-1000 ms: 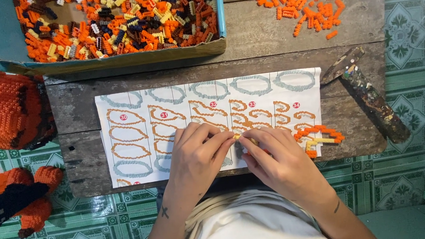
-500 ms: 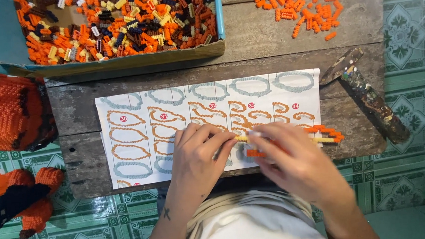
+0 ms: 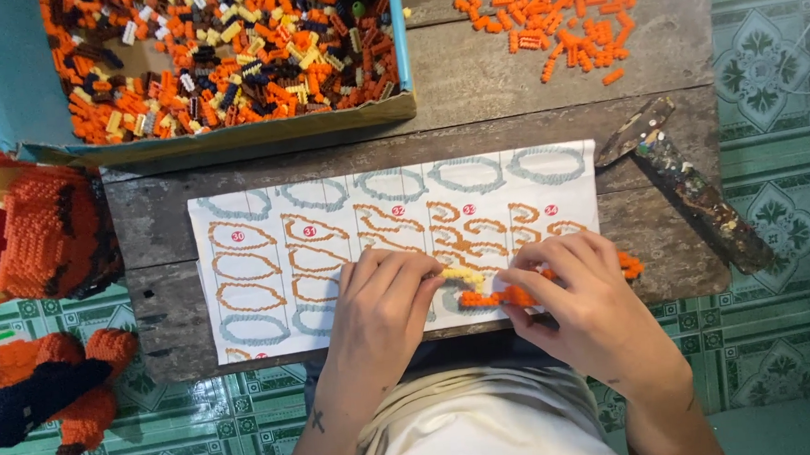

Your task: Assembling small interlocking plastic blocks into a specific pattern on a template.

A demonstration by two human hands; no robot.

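Your left hand (image 3: pixel 382 300) and right hand (image 3: pixel 577 306) each keep a pinching grip on one end of a knobbly strip of small bricks (image 3: pixel 486 293), yellow at the left, orange at the right. Its long axis runs along the near edge of the surface (image 3: pixel 474 123), over the printed paper template (image 3: pixel 283 255). That surface is rough weathered planks. Open wood lies behind the sheet, before the cardboard tray of loose bricks (image 3: pixel 228 140) at the far left corner.
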